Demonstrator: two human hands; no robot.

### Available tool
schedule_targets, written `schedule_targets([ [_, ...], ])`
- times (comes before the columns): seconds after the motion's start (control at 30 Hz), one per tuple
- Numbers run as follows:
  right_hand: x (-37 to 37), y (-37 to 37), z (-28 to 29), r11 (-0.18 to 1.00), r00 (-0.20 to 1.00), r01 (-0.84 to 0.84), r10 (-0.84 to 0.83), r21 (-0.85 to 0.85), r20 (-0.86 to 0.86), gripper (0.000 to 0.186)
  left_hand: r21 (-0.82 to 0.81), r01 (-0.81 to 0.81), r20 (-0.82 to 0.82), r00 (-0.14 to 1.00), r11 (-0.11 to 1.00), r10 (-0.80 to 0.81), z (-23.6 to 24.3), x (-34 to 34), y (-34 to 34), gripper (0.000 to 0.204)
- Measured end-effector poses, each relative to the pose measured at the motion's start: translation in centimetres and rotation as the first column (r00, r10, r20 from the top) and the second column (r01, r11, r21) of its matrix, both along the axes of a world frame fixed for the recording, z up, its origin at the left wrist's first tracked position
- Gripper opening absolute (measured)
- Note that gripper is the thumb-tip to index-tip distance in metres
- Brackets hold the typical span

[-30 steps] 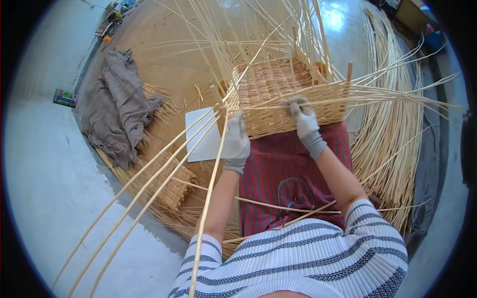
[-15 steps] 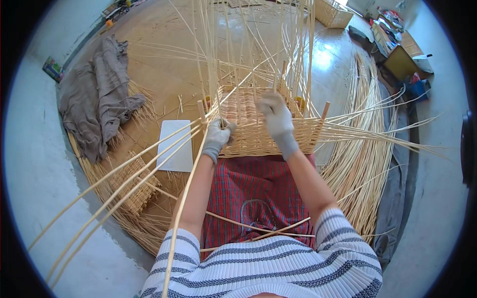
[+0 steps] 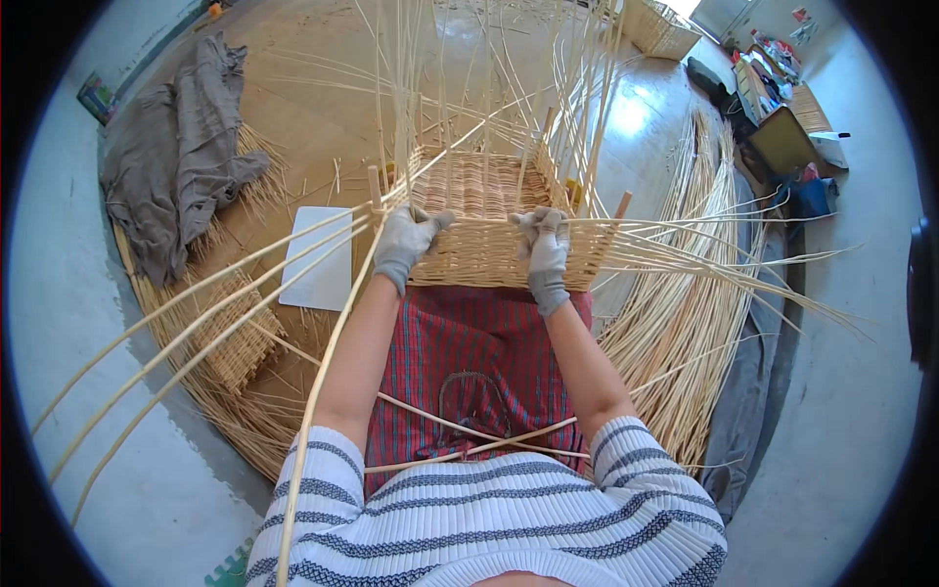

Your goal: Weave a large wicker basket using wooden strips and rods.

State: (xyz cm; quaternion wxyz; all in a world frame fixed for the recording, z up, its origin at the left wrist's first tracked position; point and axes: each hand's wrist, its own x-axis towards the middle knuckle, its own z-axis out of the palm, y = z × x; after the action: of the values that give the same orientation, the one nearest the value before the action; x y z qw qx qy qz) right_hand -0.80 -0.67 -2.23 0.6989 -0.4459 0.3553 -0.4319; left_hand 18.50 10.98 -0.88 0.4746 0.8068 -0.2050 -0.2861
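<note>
A rectangular woven willow basket [image 3: 475,258], with long upright rods rising from it, sits over red striped cloth [image 3: 450,342] on my lap. My left hand [image 3: 406,243], in a pale glove, is closed on the basket's near rim toward the left corner, where long rods [image 3: 316,274] bend out to the left. My right hand [image 3: 546,256], gloved too, grips the same rim farther right, its fingers curled over the woven edge. More loose rods [image 3: 724,264] stick out from the right corner.
Left lie a grey cloth [image 3: 171,157], a white board [image 3: 315,256] and a small woven piece [image 3: 232,328] on reeds. Right is a big bundle of peeled rods [image 3: 675,362]. Another basket [image 3: 653,29] and cluttered furniture [image 3: 782,127] stand at the back, near pale walls [image 3: 846,411].
Half a second ago my right hand was raised over the basket; it is now down on the near rim. The camera's view has shifted, showing more of the room behind than a second ago.
</note>
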Motion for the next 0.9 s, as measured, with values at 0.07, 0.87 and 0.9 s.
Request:
schedule_targets([
  [0.07, 0.7, 0.8, 1.7, 0.999, 0.988, 0.008, -0.003, -0.032, 0.151, 0.027, -0.032, -0.036, 0.090, 0.995, 0.999, 0.039, 0.7, -0.6, 0.1, 0.051],
  [0.87, -0.7, -7.2, 8.3, 0.512, 0.991, 0.017, -0.122, -0.859, -0.053, 0.046, -0.033, 0.177, -0.206, 0.962, 0.984, -0.180, 1.6, -5.6, -6.7, 0.036],
  [0.9, -3.8, -6.9, 6.0, 0.605, 0.981, 0.115, -0.194, -0.788, -0.006, 0.035, -0.072, 0.211, -0.186, 0.957, 0.975, -0.221, 1.3, -5.8, -6.7, 0.026],
])
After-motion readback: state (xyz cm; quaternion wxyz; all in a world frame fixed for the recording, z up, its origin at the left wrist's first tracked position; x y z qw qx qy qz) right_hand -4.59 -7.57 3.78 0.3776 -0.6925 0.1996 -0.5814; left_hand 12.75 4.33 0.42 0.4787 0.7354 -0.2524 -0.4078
